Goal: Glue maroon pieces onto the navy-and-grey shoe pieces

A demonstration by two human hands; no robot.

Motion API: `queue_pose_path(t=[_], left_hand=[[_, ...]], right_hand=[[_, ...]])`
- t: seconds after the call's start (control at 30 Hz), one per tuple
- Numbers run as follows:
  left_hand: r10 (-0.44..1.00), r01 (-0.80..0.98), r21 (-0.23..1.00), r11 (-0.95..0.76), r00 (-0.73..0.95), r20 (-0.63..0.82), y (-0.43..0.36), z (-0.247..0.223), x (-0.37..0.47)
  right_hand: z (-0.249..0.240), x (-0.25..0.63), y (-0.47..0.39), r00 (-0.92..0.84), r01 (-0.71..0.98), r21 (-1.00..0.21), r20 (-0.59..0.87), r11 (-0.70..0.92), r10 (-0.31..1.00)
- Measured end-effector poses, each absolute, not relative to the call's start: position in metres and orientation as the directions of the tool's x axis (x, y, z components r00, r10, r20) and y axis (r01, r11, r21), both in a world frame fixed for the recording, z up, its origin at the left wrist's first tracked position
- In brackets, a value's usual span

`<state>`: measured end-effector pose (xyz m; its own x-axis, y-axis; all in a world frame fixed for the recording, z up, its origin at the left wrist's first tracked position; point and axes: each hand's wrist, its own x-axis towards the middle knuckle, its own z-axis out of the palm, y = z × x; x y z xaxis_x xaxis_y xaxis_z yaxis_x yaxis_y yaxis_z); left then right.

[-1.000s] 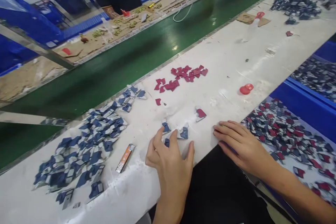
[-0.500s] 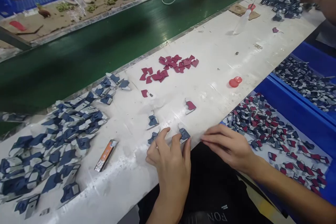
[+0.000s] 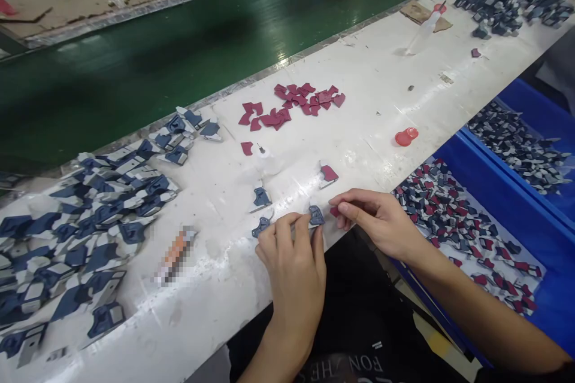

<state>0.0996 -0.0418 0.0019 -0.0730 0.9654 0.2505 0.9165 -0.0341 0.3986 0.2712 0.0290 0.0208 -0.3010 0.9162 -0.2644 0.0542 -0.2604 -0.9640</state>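
1. Head view: your left hand (image 3: 294,263) covers the table (image 3: 381,90) edge; its fingertips press a blue piece (image 3: 315,215) there.
2. Your right hand (image 3: 377,221) lies flat, pinching a half-hidden red piece (image 3: 334,211) beside it.

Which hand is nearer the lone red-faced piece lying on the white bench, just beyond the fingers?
Right. The right hand lies just below and right of the red-faced piece; the left hand sits farther off, lower left, on small blue pieces.
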Motion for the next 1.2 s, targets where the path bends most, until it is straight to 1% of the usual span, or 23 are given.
queue_pose_path(t=[0.1, 0.27, 0.43, 0.73, 0.93, 1.03, 1.13, 1.2], left_hand=[[0.969, 0.912, 0.410, -0.029, -0.075, 0.235, -0.043, 0.001, 0.100], [0.977, 0.904, 0.428, -0.006, -0.087, 0.197, -0.046, 0.002, 0.101], [0.981, 0.893, 0.449, -0.009, -0.079, 0.177, -0.047, 0.003, 0.100], [0.984, 0.879, 0.476, -0.008, -0.078, 0.161, -0.044, 0.000, 0.098], [0.980, 0.878, 0.480, 0.000, -0.097, 0.176, -0.047, -0.001, 0.099], [0.976, 0.900, 0.435, -0.018, -0.078, 0.202, -0.046, -0.001, 0.099], [0.971, 0.916, 0.401, -0.023, -0.075, 0.227, -0.042, 0.000, 0.100], [0.969, 0.917, 0.399, -0.024, -0.077, 0.235, -0.040, 0.002, 0.100]], right_hand=[[0.021, 0.269, 0.031, -0.320, 0.114, -0.956, -0.294, -0.272, 0.901], [0.019, 0.264, 0.032, -0.378, 0.116, -0.939, -0.344, -0.325, 0.859], [0.023, 0.259, 0.034, -0.379, 0.201, -0.928, -0.370, -0.315, 0.848], [0.024, 0.251, 0.034, -0.347, 0.294, -0.930, -0.319, -0.221, 0.882], [0.025, 0.245, 0.038, -0.358, 0.371, -0.910, -0.325, -0.186, 0.876], [0.025, 0.244, 0.039, -0.365, 0.450, -0.879, -0.345, -0.160, 0.865], [0.024, 0.243, 0.037, -0.338, 0.568, -0.816, -0.349, -0.106, 0.874], [0.023, 0.243, 0.034, -0.319, 0.593, -0.800, -0.332, -0.086, 0.888]])
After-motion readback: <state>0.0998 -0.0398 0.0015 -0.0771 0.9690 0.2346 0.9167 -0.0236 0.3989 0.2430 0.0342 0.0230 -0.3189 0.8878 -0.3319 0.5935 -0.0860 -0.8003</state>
